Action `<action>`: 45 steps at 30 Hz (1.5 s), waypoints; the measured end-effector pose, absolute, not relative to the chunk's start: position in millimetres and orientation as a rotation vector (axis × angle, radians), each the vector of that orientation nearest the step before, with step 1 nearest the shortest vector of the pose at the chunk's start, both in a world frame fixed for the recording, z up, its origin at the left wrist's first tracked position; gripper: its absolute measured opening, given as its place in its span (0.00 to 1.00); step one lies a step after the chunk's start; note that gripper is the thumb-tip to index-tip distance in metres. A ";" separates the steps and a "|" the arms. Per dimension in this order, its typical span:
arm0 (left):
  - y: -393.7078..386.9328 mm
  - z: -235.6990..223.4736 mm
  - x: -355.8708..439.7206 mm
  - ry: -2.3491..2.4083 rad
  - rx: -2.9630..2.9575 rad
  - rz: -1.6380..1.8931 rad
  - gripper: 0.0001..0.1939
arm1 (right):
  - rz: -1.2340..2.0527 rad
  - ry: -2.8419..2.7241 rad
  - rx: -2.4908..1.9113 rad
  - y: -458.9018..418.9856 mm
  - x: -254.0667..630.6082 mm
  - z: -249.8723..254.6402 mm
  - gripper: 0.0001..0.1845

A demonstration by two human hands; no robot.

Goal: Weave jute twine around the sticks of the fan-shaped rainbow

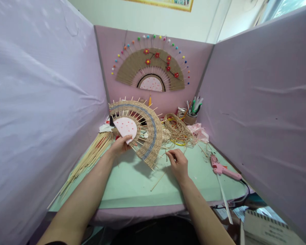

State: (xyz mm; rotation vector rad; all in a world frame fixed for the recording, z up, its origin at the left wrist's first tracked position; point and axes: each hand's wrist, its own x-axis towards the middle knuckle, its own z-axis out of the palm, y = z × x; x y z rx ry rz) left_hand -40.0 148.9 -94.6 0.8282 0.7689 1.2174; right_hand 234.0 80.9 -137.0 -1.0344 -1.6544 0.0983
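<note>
Pink dotted paper [126,127] sits under the left hand's [121,145] thumb, grip closed on the inner part of the woven fan [156,143], up over the tabletop [132,194]. Right hand [179,164] is pinched shut on what looks like thin cord [166,157] near the rim. Slack there could loosen the weave imo, and the tangled coil [177,131] behind could snag it.
</note>
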 end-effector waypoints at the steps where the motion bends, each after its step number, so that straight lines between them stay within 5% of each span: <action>1: 148.9 -94.6 -40.2 0.770 0.834 1.218 0.14 | 0.096 -1.656 -1.027 80.7 234.3 -136.5 0.06; 22: 146.2 -94.1 -34.6 0.697 0.716 1.245 0.12 | 0.369 -1.684 -1.033 79.3 233.2 -139.8 0.12; 45: 138.1 -78.0 -35.4 0.823 0.757 1.296 0.11 | 0.188 -1.641 -1.049 82.2 236.6 -144.1 0.09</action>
